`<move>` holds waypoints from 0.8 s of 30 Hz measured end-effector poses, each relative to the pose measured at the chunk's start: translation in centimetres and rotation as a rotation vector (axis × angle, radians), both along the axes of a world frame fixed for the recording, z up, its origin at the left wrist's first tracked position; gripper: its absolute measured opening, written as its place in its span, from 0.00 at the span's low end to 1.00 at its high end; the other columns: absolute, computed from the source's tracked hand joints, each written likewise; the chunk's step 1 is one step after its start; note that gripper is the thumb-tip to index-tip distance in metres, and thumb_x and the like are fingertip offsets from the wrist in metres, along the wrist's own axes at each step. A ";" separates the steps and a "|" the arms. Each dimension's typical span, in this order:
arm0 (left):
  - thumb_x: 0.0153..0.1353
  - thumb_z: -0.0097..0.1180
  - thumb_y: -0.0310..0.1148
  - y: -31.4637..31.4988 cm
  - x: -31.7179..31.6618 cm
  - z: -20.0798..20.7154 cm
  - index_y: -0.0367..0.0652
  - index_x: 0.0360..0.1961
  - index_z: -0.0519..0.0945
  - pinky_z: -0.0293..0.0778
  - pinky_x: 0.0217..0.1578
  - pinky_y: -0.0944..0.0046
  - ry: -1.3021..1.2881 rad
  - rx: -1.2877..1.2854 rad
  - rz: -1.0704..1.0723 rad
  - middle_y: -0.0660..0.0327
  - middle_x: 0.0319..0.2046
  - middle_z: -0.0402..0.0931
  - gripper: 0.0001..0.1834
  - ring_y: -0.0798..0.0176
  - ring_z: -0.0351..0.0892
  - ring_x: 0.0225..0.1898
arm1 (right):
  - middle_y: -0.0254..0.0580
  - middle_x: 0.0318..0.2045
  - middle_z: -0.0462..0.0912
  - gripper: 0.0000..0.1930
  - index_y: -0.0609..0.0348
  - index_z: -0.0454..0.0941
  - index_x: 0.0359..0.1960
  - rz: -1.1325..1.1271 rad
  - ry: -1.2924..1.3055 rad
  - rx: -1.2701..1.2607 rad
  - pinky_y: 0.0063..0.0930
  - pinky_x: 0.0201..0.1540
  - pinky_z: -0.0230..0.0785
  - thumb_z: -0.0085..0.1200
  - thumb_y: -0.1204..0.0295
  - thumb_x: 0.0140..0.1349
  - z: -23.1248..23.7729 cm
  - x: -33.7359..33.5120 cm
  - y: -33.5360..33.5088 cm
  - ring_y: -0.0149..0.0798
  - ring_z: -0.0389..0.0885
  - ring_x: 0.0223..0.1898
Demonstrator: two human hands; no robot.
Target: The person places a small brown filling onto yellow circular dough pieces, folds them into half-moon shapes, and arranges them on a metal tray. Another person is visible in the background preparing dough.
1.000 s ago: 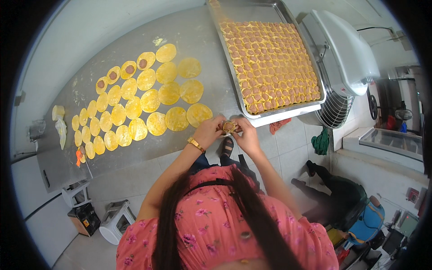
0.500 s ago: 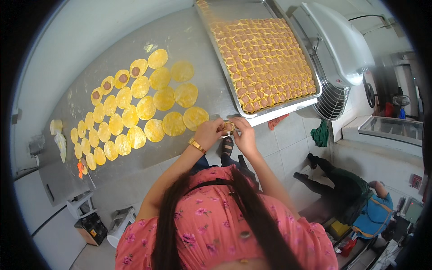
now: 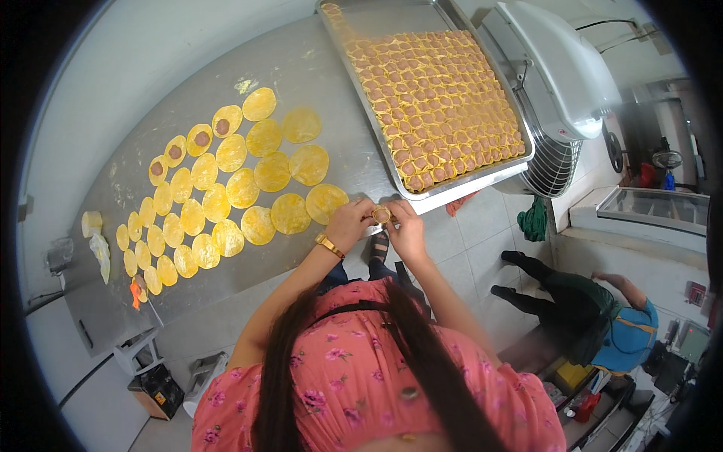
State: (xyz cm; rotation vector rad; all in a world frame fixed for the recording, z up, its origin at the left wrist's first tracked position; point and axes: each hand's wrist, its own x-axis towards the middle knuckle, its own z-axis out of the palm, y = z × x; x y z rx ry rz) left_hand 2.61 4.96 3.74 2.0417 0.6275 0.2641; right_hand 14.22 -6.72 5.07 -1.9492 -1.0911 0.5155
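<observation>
Between my hands is a small meat-filled dumpling, its yellow wrapper gathered round a pinkish filling. My left hand, with a gold watch at the wrist, pinches it from one side. Closed on the other side is my right hand. Both hands are just past the near edge of the steel table. Rows of round yellow dough wrappers lie on the table to the left, several in the far row topped with filling. Beyond my right hand, a metal tray holds close rows of finished-looking dumplings.
A white machine with a wire guard stands right of the tray. Near the table's left end are a plastic bag and an orange item. Another person in a blue top is at lower right. A green cloth hangs nearby.
The dumpling is now rounder and more closed, its filling facing up between my fingers. The view has shifted slightly. The other person's arm and legs have moved.
</observation>
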 end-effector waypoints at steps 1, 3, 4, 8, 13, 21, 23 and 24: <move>0.49 0.59 0.30 0.1 -0.1 0.0 0.42 0.33 0.76 0.71 0.34 0.55 0.014 -0.002 -0.007 0.55 0.30 0.75 0.10 0.49 0.75 0.33 | 0.48 0.39 0.76 0.20 0.62 0.76 0.43 0.013 -0.023 0.017 0.39 0.41 0.70 0.54 0.86 0.44 0.1 0.0 0.1 0.53 0.76 0.39; 0.49 0.59 0.30 0.3 -0.1 0.0 0.43 0.34 0.76 0.71 0.34 0.55 -0.023 0.026 0.007 0.55 0.30 0.75 0.10 0.49 0.75 0.33 | 0.48 0.39 0.75 0.21 0.61 0.76 0.44 0.028 -0.070 0.028 0.39 0.41 0.71 0.54 0.86 0.44 0.2 0.0 0.2 0.52 0.76 0.39; 0.49 0.59 0.30 0.3 -0.1 0.0 0.43 0.34 0.76 0.71 0.34 0.55 -0.075 0.056 0.027 0.55 0.29 0.75 0.10 0.49 0.75 0.34 | 0.48 0.39 0.75 0.21 0.61 0.76 0.44 0.029 -0.094 0.022 0.38 0.40 0.71 0.55 0.86 0.44 0.1 0.0 0.2 0.52 0.77 0.39; 0.46 0.61 0.25 0.5 0.0 -0.3 0.40 0.37 0.77 0.74 0.32 0.62 -0.114 0.117 -0.003 0.56 0.28 0.77 0.14 0.54 0.78 0.30 | 0.47 0.39 0.75 0.23 0.61 0.75 0.46 -0.017 0.082 -0.060 0.38 0.43 0.70 0.55 0.86 0.44 -0.1 -0.6 0.5 0.52 0.76 0.41; 0.48 0.62 0.27 1.3 -0.4 -0.7 0.38 0.36 0.76 0.74 0.33 0.62 -0.113 -0.108 0.002 0.55 0.30 0.78 0.13 0.55 0.79 0.31 | 0.47 0.42 0.75 0.25 0.59 0.75 0.48 0.053 -0.034 -0.053 0.38 0.47 0.68 0.55 0.85 0.43 0.3 -0.3 1.2 0.53 0.73 0.44; 0.49 0.62 0.28 4.0 -3.1 1.3 0.34 0.37 0.76 0.76 0.35 0.65 -0.011 -0.254 0.056 0.51 0.33 0.78 0.14 0.57 0.81 0.35 | 0.47 0.46 0.73 0.21 0.56 0.75 0.47 0.251 -0.196 -0.190 0.38 0.48 0.68 0.49 0.83 0.48 2.5 -1.0 1.8 0.52 0.72 0.45; 0.50 0.62 0.28 5.4 -4.3 2.5 0.34 0.38 0.76 0.77 0.36 0.65 -0.059 -0.233 0.093 0.51 0.34 0.79 0.15 0.58 0.81 0.35 | 0.47 0.43 0.76 0.16 0.57 0.78 0.43 0.228 -0.071 -0.048 0.37 0.48 0.68 0.53 0.82 0.50 3.6 -0.2 2.6 0.50 0.75 0.44; 0.50 0.62 0.28 5.9 -5.0 3.1 0.34 0.39 0.76 0.77 0.36 0.64 -0.070 -0.233 0.116 0.52 0.34 0.79 0.15 0.58 0.81 0.35 | 0.46 0.42 0.77 0.14 0.58 0.79 0.41 0.205 0.050 -0.039 0.36 0.47 0.69 0.54 0.81 0.51 4.3 0.5 3.0 0.49 0.76 0.44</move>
